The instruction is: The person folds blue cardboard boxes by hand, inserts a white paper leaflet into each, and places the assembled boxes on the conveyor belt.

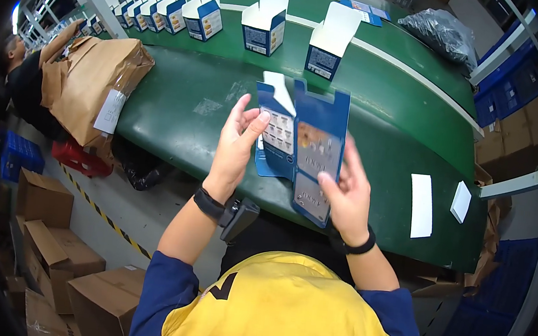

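Note:
Between my two hands is a partly folded blue carton (322, 111), its panels bent at an angle above the green table's front edge. Pictures cover its printed panels, and a white inner flap shows at the top. My left hand (238, 140) grips its left panel, thumb in front and fingers partly spread behind. On the right panel, my right hand (350, 190) presses its thumb against the front while the fingers wrap the outer edge. Beneath the carton, another blue printed piece (270, 167) lies on the table, mostly covered.
Beyond the carton, several blue-and-white boxes (263, 31) with raised lids line the green belt. A brown paper sack (96, 80) stands left, beside a co-worker (22, 73). White sheets (421, 206) lie right; a grey plastic bag (440, 35) sits far right. Cardboard boxes (108, 295) crowd the lower left floor.

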Action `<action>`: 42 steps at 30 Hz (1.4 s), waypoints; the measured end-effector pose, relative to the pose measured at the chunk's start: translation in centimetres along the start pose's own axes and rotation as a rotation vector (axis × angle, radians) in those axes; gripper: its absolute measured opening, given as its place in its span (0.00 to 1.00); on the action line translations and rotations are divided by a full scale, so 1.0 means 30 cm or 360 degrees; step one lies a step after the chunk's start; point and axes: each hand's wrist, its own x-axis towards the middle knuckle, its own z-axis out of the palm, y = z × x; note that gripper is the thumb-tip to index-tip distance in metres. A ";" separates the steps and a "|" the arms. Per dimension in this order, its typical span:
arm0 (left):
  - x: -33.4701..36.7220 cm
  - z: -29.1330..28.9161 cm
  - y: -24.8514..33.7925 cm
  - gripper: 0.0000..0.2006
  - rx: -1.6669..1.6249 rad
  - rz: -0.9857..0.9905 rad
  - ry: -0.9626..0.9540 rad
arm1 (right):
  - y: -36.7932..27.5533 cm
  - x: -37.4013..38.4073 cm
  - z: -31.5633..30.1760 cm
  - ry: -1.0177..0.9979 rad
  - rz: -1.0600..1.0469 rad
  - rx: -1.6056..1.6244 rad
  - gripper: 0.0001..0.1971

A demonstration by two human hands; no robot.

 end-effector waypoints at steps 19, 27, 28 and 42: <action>-0.258 0.311 -0.063 0.54 0.0593 0.0532 -0.1680 | 0.044 -0.077 -0.234 0.0144 -0.0572 -0.0099 0.80; -0.220 0.254 -0.065 0.42 0.1127 0.1655 -0.0833 | -0.168 -0.176 -0.274 -0.0373 -0.0581 -0.0072 0.73; -0.215 0.260 -0.064 0.42 0.1126 0.1654 -0.0841 | -0.172 -0.176 -0.285 -0.0442 -0.0644 -0.0137 0.69; -0.273 0.341 -0.080 0.29 0.0959 0.1526 -0.0934 | -0.141 -0.177 -0.297 -0.0255 -0.0713 0.0317 0.36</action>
